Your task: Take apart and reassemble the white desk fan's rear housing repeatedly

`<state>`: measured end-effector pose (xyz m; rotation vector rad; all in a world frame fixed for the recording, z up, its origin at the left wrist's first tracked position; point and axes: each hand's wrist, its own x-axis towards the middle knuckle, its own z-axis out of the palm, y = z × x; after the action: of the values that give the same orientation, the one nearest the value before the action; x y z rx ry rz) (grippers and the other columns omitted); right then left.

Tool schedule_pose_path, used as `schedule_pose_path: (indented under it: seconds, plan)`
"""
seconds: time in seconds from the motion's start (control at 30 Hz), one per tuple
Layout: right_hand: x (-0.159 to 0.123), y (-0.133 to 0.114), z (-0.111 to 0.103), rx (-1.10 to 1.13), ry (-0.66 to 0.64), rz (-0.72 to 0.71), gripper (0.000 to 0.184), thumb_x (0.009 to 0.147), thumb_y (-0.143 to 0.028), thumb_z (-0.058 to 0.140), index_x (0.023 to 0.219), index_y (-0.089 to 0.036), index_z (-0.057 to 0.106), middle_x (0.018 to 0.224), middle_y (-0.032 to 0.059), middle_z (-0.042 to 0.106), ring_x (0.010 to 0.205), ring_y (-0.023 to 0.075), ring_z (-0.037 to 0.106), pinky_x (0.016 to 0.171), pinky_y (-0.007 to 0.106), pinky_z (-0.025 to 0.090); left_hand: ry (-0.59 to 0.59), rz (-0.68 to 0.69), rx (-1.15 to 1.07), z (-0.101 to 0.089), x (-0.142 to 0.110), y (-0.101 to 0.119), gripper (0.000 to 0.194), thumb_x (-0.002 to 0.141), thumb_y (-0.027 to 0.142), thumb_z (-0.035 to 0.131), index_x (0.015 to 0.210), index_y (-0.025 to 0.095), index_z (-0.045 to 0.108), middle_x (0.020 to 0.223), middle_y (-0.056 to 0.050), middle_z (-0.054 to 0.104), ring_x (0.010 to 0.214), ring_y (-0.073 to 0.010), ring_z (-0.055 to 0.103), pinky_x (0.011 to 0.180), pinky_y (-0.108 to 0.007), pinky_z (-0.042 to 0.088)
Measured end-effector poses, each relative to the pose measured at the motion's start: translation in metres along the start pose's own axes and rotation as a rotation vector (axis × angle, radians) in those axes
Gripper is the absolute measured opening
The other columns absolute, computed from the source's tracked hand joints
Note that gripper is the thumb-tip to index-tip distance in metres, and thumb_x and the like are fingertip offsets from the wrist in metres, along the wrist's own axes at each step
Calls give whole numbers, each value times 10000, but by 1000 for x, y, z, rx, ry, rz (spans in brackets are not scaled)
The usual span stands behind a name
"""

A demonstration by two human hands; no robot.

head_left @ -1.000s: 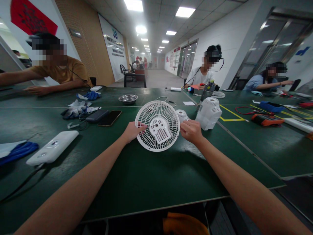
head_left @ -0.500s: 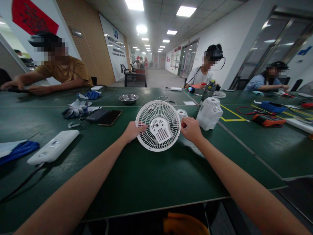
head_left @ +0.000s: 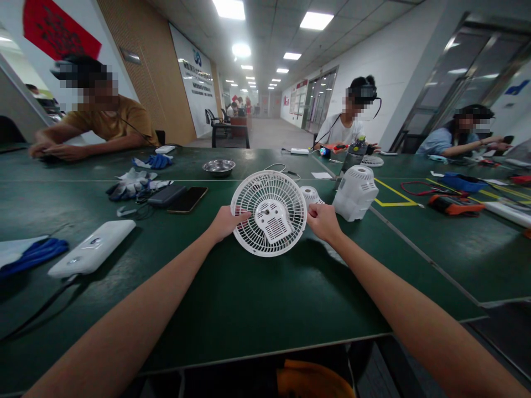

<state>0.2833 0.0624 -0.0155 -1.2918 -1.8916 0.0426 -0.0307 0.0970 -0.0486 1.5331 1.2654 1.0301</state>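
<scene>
One co-worker's hands (head_left: 65, 151) drew together; left grip (head_left: 224, 223) pinches one fan grille (head_left: 269, 213), right grip (head_left: 326, 222) apparently likewise.

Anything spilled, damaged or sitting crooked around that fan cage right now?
Nothing stands out as spilled or visibly broken. The white fan cage, held at its rim by the left hand and right hand, shows no obvious break. The crumpled gloves look merely untidy.

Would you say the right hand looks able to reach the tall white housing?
Probably yes: the tall white housing stands near the right hand with nothing visibly between them, though that hand is busy at the fan guard.
</scene>
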Motion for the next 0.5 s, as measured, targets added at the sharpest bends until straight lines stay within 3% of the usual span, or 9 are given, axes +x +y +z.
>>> schedule_pose_path:
  seconds: [0.2, 0.3, 0.37, 0.5]
  plan:
    - [-2, -4, 4, 62, -26, 31, 365, 752, -296, 530, 491, -218, 286, 481, -57, 255, 507, 93, 285, 547, 278, 235, 5, -25, 4, 0, -3, 5, 236, 806, 324, 751, 968, 157, 711, 903, -89, 759, 797, -234, 730, 722, -388, 586]
    - [-3, -4, 5, 162, -52, 89, 353, 781, -313, 535, 500, -209, 349, 473, -52, 329, 507, 92, 328, 522, 259, 252, -1, -11, -3, 1, -4, 6, 227, 809, 322, 749, 960, 155, 714, 895, -85, 759, 786, -231, 727, 725, -387, 586]
    - [-4, -4, 8, 272, -160, 169, 364, 826, -359, 537, 518, -202, 423, 453, -45, 404, 480, 94, 381, 484, 239, 279, 1, -13, -4, 1, -4, 7, 202, 810, 312, 747, 943, 163, 717, 883, -76, 759, 783, -227, 725, 733, -384, 586]
    - [-9, -11, 14, 529, -500, 413, 439, 910, -505, 512, 636, -170, 581, 499, 17, 589, 411, 105, 521, 373, 195, 305, 9, -18, -1, 1, -3, 7, 183, 809, 308, 748, 923, 167, 719, 849, -68, 754, 764, -227, 720, 736, -390, 587]
